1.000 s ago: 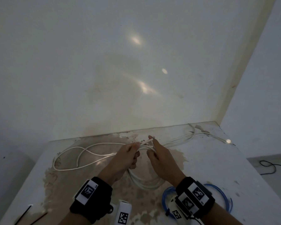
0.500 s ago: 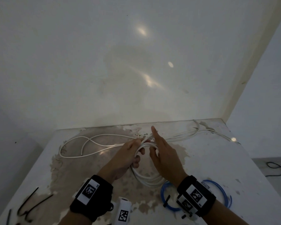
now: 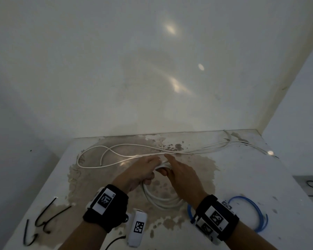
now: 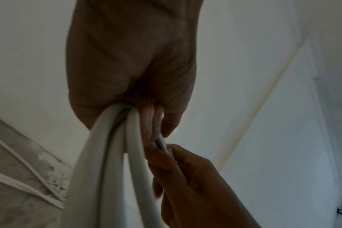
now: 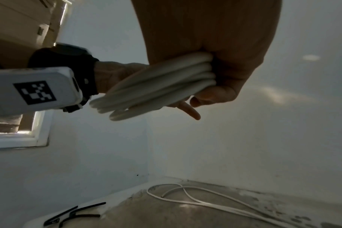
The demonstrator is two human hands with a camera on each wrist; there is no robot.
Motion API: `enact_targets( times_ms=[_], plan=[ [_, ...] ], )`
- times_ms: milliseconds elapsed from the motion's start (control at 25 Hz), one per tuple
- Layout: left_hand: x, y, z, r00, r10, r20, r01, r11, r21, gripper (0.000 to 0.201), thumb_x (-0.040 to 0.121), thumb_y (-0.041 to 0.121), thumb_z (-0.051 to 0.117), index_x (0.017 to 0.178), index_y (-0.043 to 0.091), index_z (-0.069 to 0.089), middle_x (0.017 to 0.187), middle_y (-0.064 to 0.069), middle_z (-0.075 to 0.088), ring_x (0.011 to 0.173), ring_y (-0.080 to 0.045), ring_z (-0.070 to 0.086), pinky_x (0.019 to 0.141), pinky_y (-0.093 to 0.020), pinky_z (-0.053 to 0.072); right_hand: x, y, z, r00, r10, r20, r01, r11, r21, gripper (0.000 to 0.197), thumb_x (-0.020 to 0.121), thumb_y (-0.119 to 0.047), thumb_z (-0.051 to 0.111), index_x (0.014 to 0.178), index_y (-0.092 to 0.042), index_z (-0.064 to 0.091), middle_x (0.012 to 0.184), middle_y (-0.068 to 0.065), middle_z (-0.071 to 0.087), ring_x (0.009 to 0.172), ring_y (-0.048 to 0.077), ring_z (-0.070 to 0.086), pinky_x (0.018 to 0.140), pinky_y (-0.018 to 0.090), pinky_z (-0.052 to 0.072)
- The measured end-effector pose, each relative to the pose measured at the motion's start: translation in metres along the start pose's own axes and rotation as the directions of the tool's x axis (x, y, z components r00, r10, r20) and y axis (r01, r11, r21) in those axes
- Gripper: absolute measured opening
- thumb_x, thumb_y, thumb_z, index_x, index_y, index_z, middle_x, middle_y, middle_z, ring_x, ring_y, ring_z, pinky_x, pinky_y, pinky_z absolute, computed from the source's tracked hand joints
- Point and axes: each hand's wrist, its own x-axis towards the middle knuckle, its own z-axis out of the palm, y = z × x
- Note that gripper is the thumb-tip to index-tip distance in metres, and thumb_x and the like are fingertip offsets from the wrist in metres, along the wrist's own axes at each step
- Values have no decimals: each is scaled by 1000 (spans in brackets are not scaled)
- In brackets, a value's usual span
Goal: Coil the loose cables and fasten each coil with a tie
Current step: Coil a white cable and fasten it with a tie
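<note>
Black plastic cable ties (image 3: 43, 222) lie at the near left of the stained white tabletop (image 3: 242, 177), a coiled blue cable (image 3: 251, 212) at the near right. Between them, the coiled white cable (image 3: 163, 201) hangs from both hands. The left hand (image 3: 141, 173) has its fingers curled round the coil's strands; the right hand (image 3: 182, 175) grips the same bundle, forefinger pointing out straight. Beyond the hands, the loose run of white cable (image 3: 116, 154) loops across the far tabletop to the right corner.

Both hands (image 4: 131, 74) grip white cable (image 4: 111, 154) loops.
</note>
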Motion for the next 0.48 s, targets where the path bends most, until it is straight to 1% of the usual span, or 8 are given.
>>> enact_targets(
  times_ms=[80,160,240,280,320,360,400,480],
  plan=[
    [4,-10,-10,1000,1,-28,-1,1000,6,31,100,23,46,112,-4,54,81,-17,64,39,-8,26,40,-18,23,0,-8,11,999,7,-52,-5,999,52,45,98,-47,38,130,-20,54,113,4,52,69,23,59,57,29,43],
    [2,-19,-18,997,17,-75,-22,998,-60,26,99,29,52,112,8,58,75,-13,66,41,-9,34,41,-20,29,5,-13,21,996,82,-44,-77,992,95,22,102,-34,46,111,-16,56,103,-2,47,65,19,52,58,30,41],
    [-4,-32,-22,997,-8,-78,-14,960,-280,29,100,35,49,103,9,62,63,-5,59,49,-15,48,51,-25,42,11,-14,29,966,257,-31,-243,942,232,21,104,-32,42,97,-14,49,79,-7,48,58,11,44,55,24,34],
    [-9,-38,-22,998,-45,-42,21,888,-459,35,102,36,44,102,7,63,59,-2,52,51,-17,53,57,-29,48,14,-16,32,943,333,-26,-309,901,305,22,104,-31,41,93,-14,46,69,-7,46,53,8,42,50,20,30],
    [-14,-43,-23,997,-71,-18,46,797,-602,39,103,37,40,102,5,63,57,1,45,48,-16,51,57,-29,50,17,-21,36,928,372,-19,-339,864,372,22,104,-29,42,88,-14,45,64,-6,45,50,8,41,46,20,30],
    [-14,-48,-24,995,-95,-42,42,741,-671,41,104,37,37,100,5,62,54,3,38,41,-12,42,49,-26,46,18,-27,38,922,388,7,-350,824,445,24,104,-27,44,83,-14,43,61,-5,44,47,9,41,45,19,32],
    [-13,-53,-28,988,-110,-110,8,741,-671,41,104,37,36,97,5,61,52,5,31,37,-8,31,40,-21,37,19,-35,42,916,397,54,-361,761,539,26,104,-25,45,80,-13,42,59,-3,43,45,11,41,46,18,34],
    [-8,-59,-39,964,-81,-254,-82,816,-572,41,105,36,35,89,6,59,52,5,24,36,-6,18,35,-17,20,21,-53,44,892,399,211,-412,527,743,28,104,-23,44,80,-10,42,58,1,37,43,14,40,49,32,42]
  ],
)
